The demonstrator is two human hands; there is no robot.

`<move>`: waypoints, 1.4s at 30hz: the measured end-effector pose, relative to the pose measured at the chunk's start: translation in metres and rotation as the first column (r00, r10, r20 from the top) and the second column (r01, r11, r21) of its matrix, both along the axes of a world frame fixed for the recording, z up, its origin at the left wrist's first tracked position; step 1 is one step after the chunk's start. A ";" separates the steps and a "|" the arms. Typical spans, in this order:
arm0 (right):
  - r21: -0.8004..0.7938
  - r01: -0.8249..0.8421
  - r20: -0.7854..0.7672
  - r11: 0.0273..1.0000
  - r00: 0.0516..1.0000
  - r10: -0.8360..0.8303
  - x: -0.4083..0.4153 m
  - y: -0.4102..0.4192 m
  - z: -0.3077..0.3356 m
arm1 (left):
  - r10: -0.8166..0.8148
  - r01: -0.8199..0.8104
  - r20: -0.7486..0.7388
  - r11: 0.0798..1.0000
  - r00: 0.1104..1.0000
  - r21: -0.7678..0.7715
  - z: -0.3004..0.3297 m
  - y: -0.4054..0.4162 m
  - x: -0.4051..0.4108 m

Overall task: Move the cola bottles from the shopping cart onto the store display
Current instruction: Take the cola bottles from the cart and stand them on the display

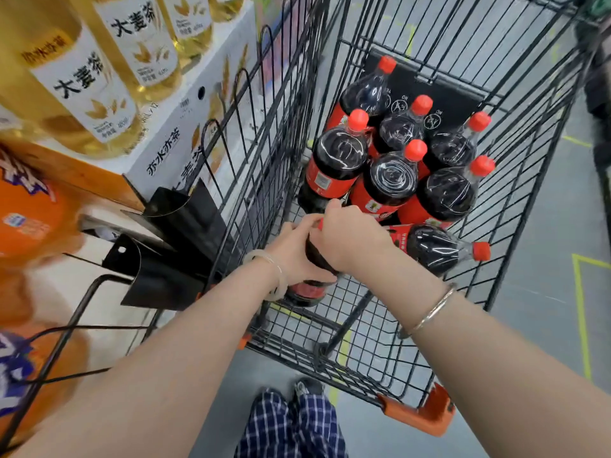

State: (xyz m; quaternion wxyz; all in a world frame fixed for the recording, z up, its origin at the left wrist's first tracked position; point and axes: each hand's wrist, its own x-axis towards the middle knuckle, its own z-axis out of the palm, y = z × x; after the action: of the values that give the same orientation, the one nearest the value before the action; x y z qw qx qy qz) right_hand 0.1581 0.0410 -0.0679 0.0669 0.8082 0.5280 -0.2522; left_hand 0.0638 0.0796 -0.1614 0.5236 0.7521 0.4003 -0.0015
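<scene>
Several dark cola bottles [390, 180] with red caps and red labels stand in the black wire shopping cart [515, 180]. Another cola bottle [439, 247] lies on its side, cap pointing right. Near the cart's left wall stands one more cola bottle [309, 287]. My left hand [294, 249] grips its side and my right hand [347, 239] covers its top, hiding the cap. The store display [155, 266] with black metal dividers is on the left.
Yellow barley tea bottles [82, 81] sit on white cartons [185, 127] at upper left. Orange soda bottles [29, 219] fill the display's lower left. The cart's orange handle [426, 414] is near my legs. Grey floor with yellow lines lies to the right.
</scene>
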 end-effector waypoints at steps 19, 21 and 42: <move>0.163 0.053 -0.206 0.985 0.978 -0.019 -0.006 -0.030 0.033 | -0.055 0.068 -0.103 0.989 0.993 0.129 0.050 -0.016 -0.017; 0.200 0.044 -0.200 0.979 0.980 -0.003 -0.009 -0.030 0.049 | -0.028 0.040 -0.077 0.987 0.997 0.157 0.067 -0.016 -0.020; 0.786 -0.114 -0.084 0.607 0.954 0.287 -0.047 -0.109 0.361 | 0.276 -0.392 0.300 0.796 0.913 0.461 0.382 -0.119 -0.068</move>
State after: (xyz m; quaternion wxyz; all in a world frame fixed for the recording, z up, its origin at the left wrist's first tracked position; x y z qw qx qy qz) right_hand 0.1112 -0.0684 0.2935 -0.3117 0.6636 0.6762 -0.0727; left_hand -0.0040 -0.0394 0.2202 0.3371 0.7761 0.4535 0.2799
